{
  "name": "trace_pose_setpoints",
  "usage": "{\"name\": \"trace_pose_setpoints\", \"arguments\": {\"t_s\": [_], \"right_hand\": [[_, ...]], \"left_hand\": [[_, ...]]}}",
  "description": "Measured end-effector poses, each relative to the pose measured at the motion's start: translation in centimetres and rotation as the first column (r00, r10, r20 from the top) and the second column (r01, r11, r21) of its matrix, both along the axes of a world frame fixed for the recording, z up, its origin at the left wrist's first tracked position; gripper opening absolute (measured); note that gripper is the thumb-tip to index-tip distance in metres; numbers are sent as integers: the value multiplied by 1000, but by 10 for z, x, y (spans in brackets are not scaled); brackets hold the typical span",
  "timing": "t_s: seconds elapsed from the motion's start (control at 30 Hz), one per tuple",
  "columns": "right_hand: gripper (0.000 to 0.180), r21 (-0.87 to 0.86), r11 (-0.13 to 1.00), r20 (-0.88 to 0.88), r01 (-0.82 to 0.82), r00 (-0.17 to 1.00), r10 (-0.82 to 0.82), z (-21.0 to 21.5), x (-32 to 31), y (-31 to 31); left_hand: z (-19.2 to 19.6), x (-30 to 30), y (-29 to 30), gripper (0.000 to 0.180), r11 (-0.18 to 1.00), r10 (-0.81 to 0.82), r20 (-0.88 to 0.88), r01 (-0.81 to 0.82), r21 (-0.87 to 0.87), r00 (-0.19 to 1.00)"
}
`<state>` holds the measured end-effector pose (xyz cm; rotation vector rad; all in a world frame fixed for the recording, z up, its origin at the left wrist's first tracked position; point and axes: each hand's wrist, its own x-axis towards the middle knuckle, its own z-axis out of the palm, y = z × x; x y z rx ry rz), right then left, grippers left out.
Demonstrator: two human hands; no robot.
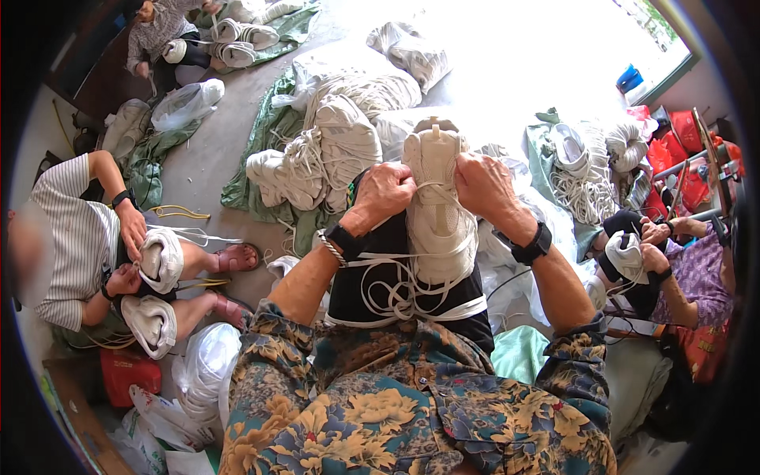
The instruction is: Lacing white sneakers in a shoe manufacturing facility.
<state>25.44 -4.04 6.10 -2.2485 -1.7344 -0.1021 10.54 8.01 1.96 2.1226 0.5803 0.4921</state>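
A white shoe upper (437, 198) stands on my lap, toe pointing away from me. My left hand (385, 194) grips its left side and pinches a white lace there. Opposite it, my right hand (484, 186) holds the right edge with fingers on the same lace. Loose white laces (396, 289) hang in loops over a black apron on my knees. Both wrists wear black bands.
A heap of white shoe uppers and laces (332, 150) lies ahead on green cloth. A person at the left holds white uppers (161, 257) on the lap. Another person at the right (697, 277) works on a white upper. A third sits at the far left. Bags lie about.
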Motion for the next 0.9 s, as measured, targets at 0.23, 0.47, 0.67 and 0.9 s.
{"name": "trace_pose_setpoints", "arguments": {"t_s": [0.23, 0.47, 0.67, 0.9], "right_hand": [[15, 169, 984, -285, 58, 959, -8, 20, 21, -10], [15, 86, 961, 40, -262, 965, 259, -18, -5, 32], [17, 154, 960, -17, -235, 971, 240, -27, -14, 29], [14, 94, 974, -92, -207, 972, 216, -30, -15, 37]], "left_hand": [[11, -5, 5, 20, 966, -19, -154, 58, 252, 988], [-6, 3, 5, 20, 993, -2, -65, 9, 115, 998], [0, -1, 7, 16, 739, -55, -53, 5, -674, 997], [7, 7, 8, 18, 975, -4, -264, -55, -214, 964]]}}
